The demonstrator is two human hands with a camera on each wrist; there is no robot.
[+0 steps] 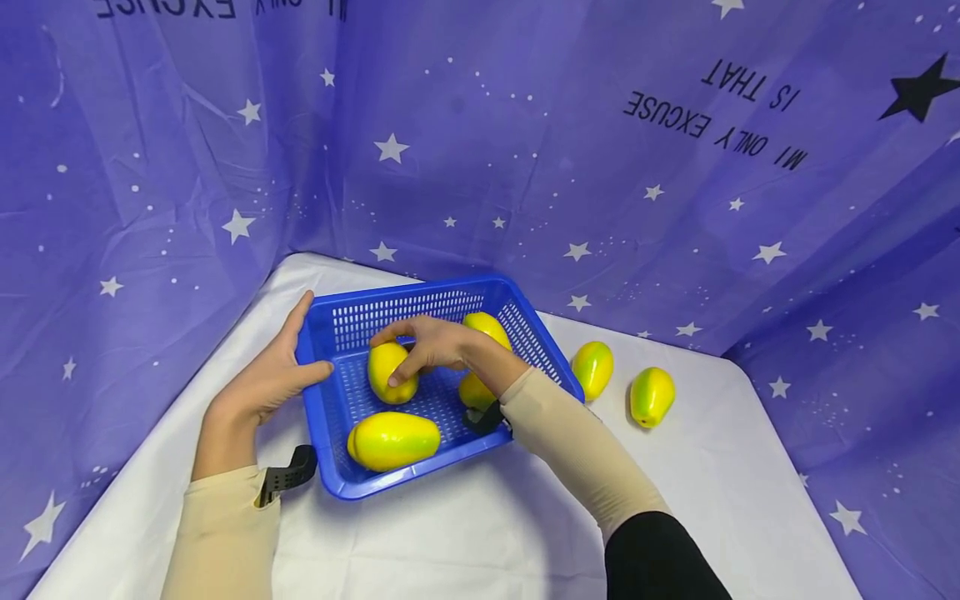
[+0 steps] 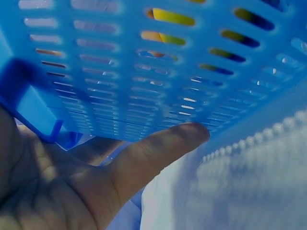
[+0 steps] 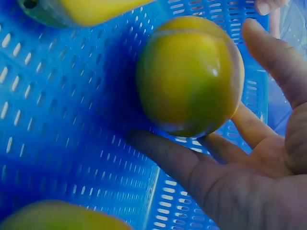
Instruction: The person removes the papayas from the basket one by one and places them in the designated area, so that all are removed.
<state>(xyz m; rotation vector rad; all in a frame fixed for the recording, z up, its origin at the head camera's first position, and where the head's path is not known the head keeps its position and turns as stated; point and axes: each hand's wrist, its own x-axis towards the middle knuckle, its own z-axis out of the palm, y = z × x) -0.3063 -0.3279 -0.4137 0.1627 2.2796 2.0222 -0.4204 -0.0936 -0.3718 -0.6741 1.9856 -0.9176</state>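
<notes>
A blue slotted plastic basket [image 1: 427, 290] stands on the white-covered table, and my left hand [image 1: 273, 371] holds its left rim. The thumb lies over the rim and the fingers stay outside; in the left wrist view an outstretched digit [image 2: 158, 148] lies along the slotted wall. My right hand [image 1: 438, 342] reaches into the basket and curls round a yellow-green papaya [image 1: 386, 371]. In the right wrist view its fingers pass behind that fruit, the thumb close by its edge. Another papaya [image 1: 393, 442] lies at the basket's near side. Two more, partly behind the right arm, lie at its right end.
Two papayas [image 1: 592, 369] [image 1: 652, 397] lie on the white cloth [image 1: 705, 500] right of the basket. A purple curtain [image 1: 525, 167] with stars and lettering hangs behind and beside the table. Black wrist mounts [image 1: 288, 475] sit on both forearms.
</notes>
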